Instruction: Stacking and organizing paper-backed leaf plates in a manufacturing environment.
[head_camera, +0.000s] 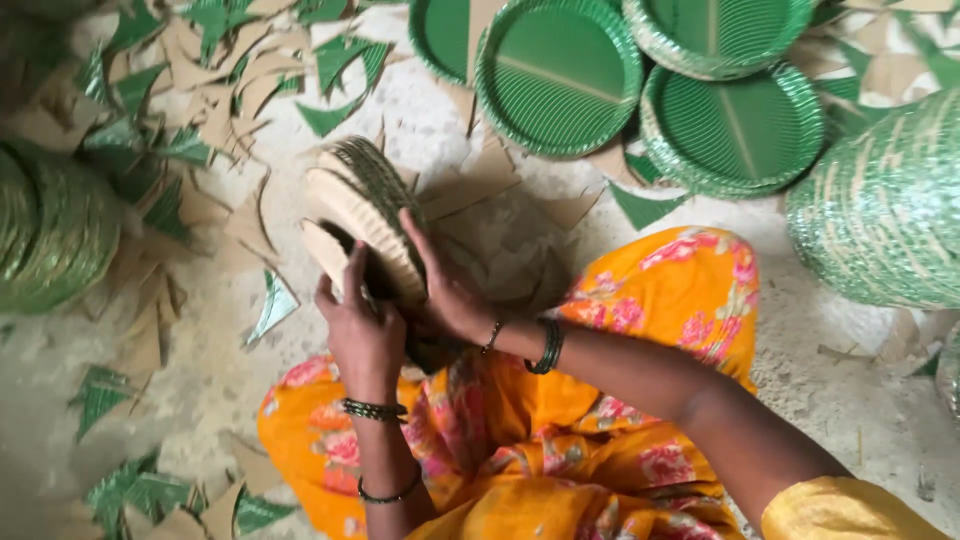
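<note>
1. Your left hand (362, 335) and right hand (450, 295) both clasp a stack of paper plates (365, 215), held on edge above your lap.
2. Loose green plates (558, 75) lie beyond; a bundled stack (880, 215), seemingly wrapped, sits right.

Stack of tan/green paper plates (365, 210), held on edge, tilted, above lap.

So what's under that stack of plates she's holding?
Under the plate stack show sandy floor and cardboard scraps. Both hands and the orange floral garment hide its lower edge.
</note>
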